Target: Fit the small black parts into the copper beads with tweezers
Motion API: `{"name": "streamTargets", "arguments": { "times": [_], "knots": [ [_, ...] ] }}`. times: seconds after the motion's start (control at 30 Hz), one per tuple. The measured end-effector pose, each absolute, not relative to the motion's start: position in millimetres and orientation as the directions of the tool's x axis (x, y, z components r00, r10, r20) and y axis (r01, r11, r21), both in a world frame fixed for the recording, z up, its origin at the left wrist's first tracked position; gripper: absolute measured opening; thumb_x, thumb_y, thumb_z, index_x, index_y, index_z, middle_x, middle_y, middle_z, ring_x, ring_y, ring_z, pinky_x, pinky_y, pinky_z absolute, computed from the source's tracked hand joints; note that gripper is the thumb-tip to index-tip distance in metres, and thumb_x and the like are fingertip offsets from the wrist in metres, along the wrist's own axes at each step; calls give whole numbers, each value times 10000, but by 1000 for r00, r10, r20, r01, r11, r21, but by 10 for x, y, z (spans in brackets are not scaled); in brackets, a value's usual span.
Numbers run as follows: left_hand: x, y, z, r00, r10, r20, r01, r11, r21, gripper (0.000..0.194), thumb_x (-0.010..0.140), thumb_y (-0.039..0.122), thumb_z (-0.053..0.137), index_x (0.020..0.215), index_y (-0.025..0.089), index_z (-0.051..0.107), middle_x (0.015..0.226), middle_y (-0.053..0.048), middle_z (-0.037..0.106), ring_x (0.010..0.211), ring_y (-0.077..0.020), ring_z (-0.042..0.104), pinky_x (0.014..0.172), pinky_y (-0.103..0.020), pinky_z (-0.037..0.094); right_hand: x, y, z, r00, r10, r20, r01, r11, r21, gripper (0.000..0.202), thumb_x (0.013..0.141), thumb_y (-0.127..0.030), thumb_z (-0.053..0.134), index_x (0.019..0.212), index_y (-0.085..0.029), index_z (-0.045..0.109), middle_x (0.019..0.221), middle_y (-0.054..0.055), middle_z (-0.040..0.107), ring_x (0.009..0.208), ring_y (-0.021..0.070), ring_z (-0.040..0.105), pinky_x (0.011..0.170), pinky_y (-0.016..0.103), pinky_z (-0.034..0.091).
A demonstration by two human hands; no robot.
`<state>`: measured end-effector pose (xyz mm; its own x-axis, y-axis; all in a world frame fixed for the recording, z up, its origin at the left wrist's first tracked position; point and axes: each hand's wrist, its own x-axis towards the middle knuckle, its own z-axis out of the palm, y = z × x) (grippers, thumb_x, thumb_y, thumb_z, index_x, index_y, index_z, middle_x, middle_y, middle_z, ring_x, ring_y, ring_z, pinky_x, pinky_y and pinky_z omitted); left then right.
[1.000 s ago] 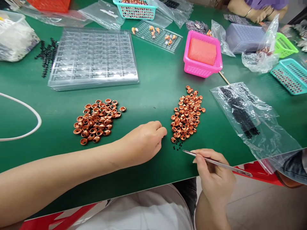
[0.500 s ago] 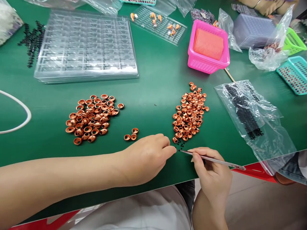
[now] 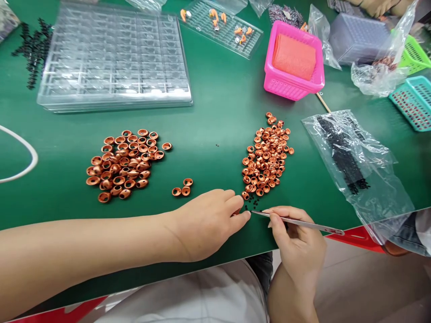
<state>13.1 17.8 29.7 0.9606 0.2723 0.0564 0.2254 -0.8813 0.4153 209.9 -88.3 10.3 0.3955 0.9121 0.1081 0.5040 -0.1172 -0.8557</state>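
Across a green counter (image 3: 208,125), a worker's two bare hands nearly meet beside a scatter of black specks (image 3: 255,203), just off the near end of a pile of copper-coloured cups (image 3: 269,157). The right hand (image 3: 299,242) grips metal tweezers (image 3: 303,223), their tip at the specks' near edge; whether it pinches one is too small to tell. The left hand (image 3: 210,222) is curled, its thumb just beside the tip; what its fingers hold, if anything, is hidden. The step underway appears to be the handling of a single speck, and the next move seems to call for a steady tip and a still left hand, lest the specks scatter. Farther left lie a second pile of cups (image 3: 124,163) and three loose cups (image 3: 186,191). Compared with a second earlier, the left hand sits closer to the tweezers, and the three loose cups, out of sight then, now show beside it. The view has shifted too, placing the clear trays (image 3: 117,63) farther toward the upper left.
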Motion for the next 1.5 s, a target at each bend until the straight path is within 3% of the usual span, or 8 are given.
{"name": "streamTargets", "arguments": {
  "times": [0.37,0.67,1.2,1.5],
  "knots": [
    [122,168,318,963,266,31,231,-884,407,375,883,104,465,1221,102,626,887,-111,595,742,-228,524,654,-364,482,2102,-903,91,389,913,118,493,-98,-864,45,849,-205,674,880,-238,670,826,-23,725,655,117,636,592,235,512],
    [122,177,311,966,258,23,228,-889,397,334,841,112,507,1145,123,645,868,-98,591,715,-214,503,646,-345,466,2096,-910,70,412,902,128,491,-102,-865,55,850,-198,670,889,-235,663,813,-18,714,654,116,637,573,232,511],
    [112,177,312,969,247,24,220,-899,379,421,834,103,525,1248,115,595,902,-101,587,738,-218,511,670,-351,470,2091,-904,84,423,902,84,472,-140,-871,44,848,-250,669,868,-211,672,809,9,718,645,134,634,579,259,512],
    [117,178,348,967,254,16,230,-899,373,339,861,93,476,1162,129,628,872,-101,594,719,-210,515,662,-341,478,2106,-907,97,393,914,100,492,-117,-863,21,849,-235,669,865,-223,676,807,2,717,646,133,636,586,260,516]
  ]
}}
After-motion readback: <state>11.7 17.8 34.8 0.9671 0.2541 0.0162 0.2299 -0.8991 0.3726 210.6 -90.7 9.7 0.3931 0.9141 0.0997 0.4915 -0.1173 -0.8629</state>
